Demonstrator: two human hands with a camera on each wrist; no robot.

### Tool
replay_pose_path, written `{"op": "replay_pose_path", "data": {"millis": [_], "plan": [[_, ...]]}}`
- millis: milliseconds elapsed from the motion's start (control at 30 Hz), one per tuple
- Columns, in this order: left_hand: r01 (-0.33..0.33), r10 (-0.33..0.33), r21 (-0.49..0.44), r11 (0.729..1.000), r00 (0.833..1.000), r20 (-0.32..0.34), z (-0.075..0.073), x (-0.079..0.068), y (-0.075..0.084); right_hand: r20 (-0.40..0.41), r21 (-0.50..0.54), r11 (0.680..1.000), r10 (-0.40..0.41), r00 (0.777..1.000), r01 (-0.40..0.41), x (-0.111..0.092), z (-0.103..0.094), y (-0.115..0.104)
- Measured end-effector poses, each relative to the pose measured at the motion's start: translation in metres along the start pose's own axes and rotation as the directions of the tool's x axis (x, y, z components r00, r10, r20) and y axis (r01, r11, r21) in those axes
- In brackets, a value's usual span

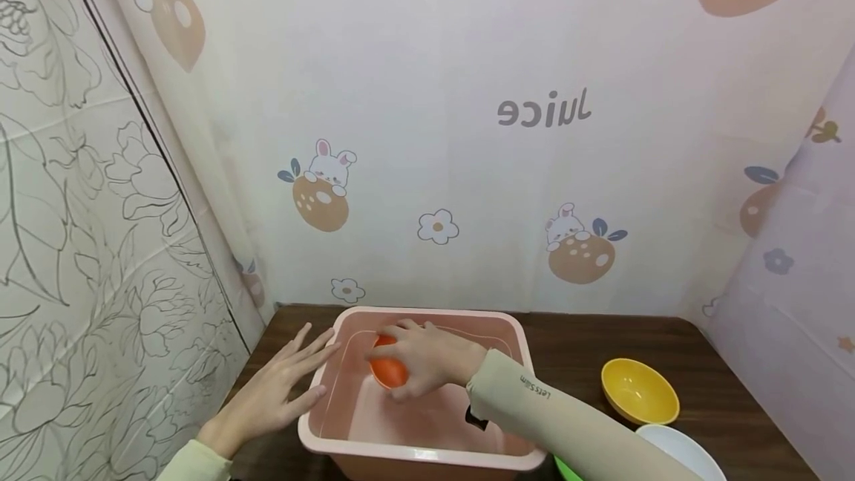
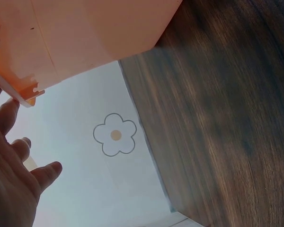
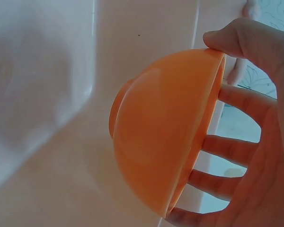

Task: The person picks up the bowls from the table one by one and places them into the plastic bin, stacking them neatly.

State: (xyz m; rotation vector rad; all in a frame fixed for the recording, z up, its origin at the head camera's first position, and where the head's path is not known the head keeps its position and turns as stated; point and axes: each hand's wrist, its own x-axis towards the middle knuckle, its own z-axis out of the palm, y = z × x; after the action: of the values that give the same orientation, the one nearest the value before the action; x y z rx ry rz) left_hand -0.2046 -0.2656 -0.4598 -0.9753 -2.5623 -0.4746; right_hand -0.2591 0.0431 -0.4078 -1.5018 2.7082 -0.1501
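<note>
An orange bowl (image 3: 156,123) is gripped by my right hand (image 1: 430,355), thumb outside the rim and fingers reaching to its inner side. In the head view the bowl is tilted and lies within the outline of a pink plastic basin (image 1: 427,453). The right wrist view shows the bowl's round foot pointing toward the basin's inside. My left hand (image 1: 274,388) has its fingers spread, with the fingertips at the basin's left rim. In the left wrist view those fingers (image 2: 7,116) touch the rim's edge from outside.
On the dark wooden table (image 1: 568,340), a yellow bowl (image 1: 640,392) stands to the right of the basin. A white bowl (image 1: 681,451) sits in front of it, partly behind the right sleeve. Part of a green object (image 1: 566,468) shows beside the basin. Printed curtains (image 1: 434,132) hang behind.
</note>
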Motion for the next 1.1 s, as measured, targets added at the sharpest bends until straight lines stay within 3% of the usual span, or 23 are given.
{"op": "replay_pose_path", "data": {"millis": [500, 1100], "plan": [[0.005, -0.005, -0.003, 1.000, 1.000, -0.002, 0.000, 0.002, 0.000, 0.038, -0.067, 0.997, -0.026, 0.999, 0.029, 0.011, 0.006, -0.002], [-0.007, 0.007, 0.004, 1.000, 1.000, -0.004, 0.001, 0.000, -0.001, 0.100, -0.137, 0.988, -0.057, 0.993, 0.070, 0.023, 0.028, -0.005]]}}
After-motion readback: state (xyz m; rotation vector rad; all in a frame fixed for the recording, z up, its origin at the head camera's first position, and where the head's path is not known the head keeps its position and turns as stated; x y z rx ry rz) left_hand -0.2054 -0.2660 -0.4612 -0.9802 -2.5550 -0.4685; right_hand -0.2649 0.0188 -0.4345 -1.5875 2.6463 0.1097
